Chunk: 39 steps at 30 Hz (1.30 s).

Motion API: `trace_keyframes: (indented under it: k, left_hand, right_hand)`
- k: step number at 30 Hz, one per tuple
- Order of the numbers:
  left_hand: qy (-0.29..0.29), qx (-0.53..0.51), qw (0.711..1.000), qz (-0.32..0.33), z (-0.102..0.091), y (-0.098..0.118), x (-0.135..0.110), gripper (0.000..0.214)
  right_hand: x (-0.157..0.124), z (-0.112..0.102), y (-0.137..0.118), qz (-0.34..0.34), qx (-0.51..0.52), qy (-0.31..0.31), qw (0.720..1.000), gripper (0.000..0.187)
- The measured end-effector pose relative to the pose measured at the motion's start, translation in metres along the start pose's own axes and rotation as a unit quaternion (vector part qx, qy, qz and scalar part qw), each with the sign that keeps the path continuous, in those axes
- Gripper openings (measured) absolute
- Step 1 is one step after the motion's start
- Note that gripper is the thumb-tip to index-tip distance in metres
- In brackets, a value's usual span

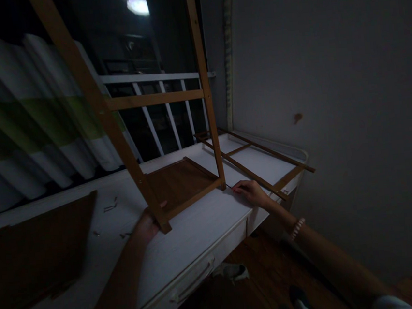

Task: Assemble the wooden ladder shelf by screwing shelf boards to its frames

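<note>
A tall wooden frame (116,129) with two uprights and a crossbar stands on a white desk (199,233), joined at its foot to a brown shelf board (179,181). My left hand (145,227) grips the base of the near upright, partly hidden behind it. My right hand (250,191) rests on the desk just right of the far upright's foot, fingers pinched on something thin and dark that I cannot make out. A second wooden frame (257,159) lies flat on the desk beyond my right hand.
A large dark board (30,259) lies at the desk's left end. Small screws or dowels (109,207) are scattered near it. The desk has a drawer with a handle (192,282). White window bars (165,110), a striped curtain (25,133) and a grey wall (333,113) surround it.
</note>
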<state>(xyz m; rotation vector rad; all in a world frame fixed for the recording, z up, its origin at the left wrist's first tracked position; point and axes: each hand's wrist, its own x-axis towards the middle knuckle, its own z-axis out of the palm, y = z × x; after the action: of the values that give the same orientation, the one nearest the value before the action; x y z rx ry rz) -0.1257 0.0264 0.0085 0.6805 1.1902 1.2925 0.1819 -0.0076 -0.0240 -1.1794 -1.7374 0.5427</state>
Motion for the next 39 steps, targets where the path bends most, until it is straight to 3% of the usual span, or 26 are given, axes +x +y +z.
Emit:
trace_keyframes:
  k: [3, 16, 20, 23, 27, 31, 35, 39]
  left_hand:
    - [-0.043, 0.01, 0.999, 0.008, -0.002, -0.001, 0.002, 0.035]
    - [-0.044, 0.012, 0.999, 0.01, -0.004, -0.003, 0.006, 0.036]
    - [-0.048, 0.016, 0.999, 0.004, -0.004, -0.002, 0.005, 0.035]
    - [-0.047, 0.021, 0.999, -0.002, -0.005, -0.002, 0.006, 0.034]
    - [-0.041, 0.015, 0.999, -0.002, -0.006, -0.003, 0.008, 0.035]
    - [-0.054, 0.009, 0.998, 0.01, -0.005, -0.003, 0.008, 0.035]
    - [-0.049, 0.005, 0.999, 0.011, -0.003, -0.002, 0.005, 0.034]
    - [-0.053, 0.01, 0.999, -0.002, -0.001, -0.001, 0.002, 0.033]
  right_hand:
    - [0.0, 0.001, 0.0, 0.001, 0.0, 0.004, 1.0, 0.016]
    - [0.0, 0.003, 0.008, -0.021, -0.015, -0.002, 1.0, 0.017]
    - [-0.002, 0.004, 0.008, -0.078, -0.107, 0.0, 0.991, 0.023]
    - [-0.005, 0.005, 0.006, -0.105, -0.235, -0.031, 0.966, 0.033]
    - [-0.006, 0.005, 0.0, -0.071, -0.377, -0.063, 0.921, 0.032]
    - [-0.003, 0.005, -0.006, -0.034, -0.43, -0.077, 0.899, 0.03]
    - [-0.002, 0.005, -0.015, 0.0, -0.417, -0.084, 0.905, 0.034]
    - [0.0, 0.012, -0.018, 0.04, -0.34, -0.018, 0.939, 0.027]
